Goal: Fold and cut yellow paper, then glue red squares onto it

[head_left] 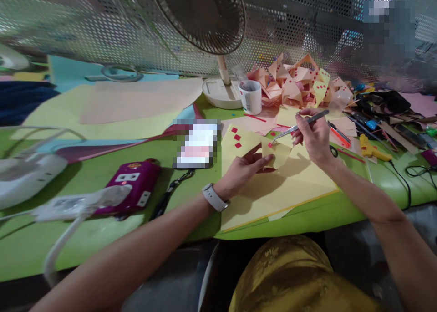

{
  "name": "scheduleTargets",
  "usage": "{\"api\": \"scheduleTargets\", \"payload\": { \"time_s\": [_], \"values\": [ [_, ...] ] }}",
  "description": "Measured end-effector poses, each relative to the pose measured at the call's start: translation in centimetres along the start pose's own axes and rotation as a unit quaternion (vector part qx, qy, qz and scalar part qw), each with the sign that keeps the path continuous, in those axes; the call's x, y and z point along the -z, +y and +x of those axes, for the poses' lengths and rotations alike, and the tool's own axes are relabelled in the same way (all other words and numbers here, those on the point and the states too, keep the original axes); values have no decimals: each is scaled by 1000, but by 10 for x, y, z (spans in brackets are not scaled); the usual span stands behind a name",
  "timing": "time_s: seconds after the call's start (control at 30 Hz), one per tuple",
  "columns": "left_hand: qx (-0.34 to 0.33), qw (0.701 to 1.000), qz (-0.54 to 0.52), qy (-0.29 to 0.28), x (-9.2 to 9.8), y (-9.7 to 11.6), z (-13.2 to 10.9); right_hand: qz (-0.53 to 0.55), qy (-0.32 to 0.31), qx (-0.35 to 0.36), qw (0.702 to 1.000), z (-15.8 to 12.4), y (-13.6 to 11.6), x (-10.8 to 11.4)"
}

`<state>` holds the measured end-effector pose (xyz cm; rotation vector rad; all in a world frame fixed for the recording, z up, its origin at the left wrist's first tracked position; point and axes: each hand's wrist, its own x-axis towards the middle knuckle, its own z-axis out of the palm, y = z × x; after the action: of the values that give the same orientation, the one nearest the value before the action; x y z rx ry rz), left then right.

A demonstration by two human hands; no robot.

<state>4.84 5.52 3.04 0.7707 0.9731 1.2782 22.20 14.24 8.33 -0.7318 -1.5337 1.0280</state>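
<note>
Card [282,155], yellow, held low over the green surface [194,212]. Large yellow sheet [269,200] lies on that surface, beneath the card. Left hand [246,170]: fingers closed on the card, thumb on top. Right hand [314,136]: fingers pinched around tweezers [316,116], tips down at the card. Red diamond [270,145] by those tips; whether gripped, cannot tell.

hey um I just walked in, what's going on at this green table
A person's left hand holds a piece of yellow paper above a larger yellow sheet. The right hand grips metal tweezers, their tips at a small red square on that piece. Three more red squares show on yellow paper to the left. Behind, folded paper pieces, several with red marks, are heaped beside a white cup.
</note>
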Motion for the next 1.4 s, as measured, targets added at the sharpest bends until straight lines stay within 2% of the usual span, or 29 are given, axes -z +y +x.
{"api": "scheduleTargets", "payload": {
  "time_s": [0.2,0.53,0.8,0.93,1.13,1.4],
  "values": [
    [-2,1000,-1,6,0,0,0,-5,-4,-4,1000,0,-1,0],
    [-31,999,-3,-26,-1,1,0,1,5,2,1000,-2,-3,-3],
    [-7,999,5,34,-3,4,0,-7,-4,16,1000,-5,0,-5],
    [-5,999,4,46,-4,5,-1,-4,-6,16,1000,-6,1,-5],
    [-15,999,4,28,-6,5,0,-2,-16,10,1000,-7,0,-6],
    [-45,999,18,7,-7,6,-1,-31,1,15,999,-10,-7,-6]
  ]
}}
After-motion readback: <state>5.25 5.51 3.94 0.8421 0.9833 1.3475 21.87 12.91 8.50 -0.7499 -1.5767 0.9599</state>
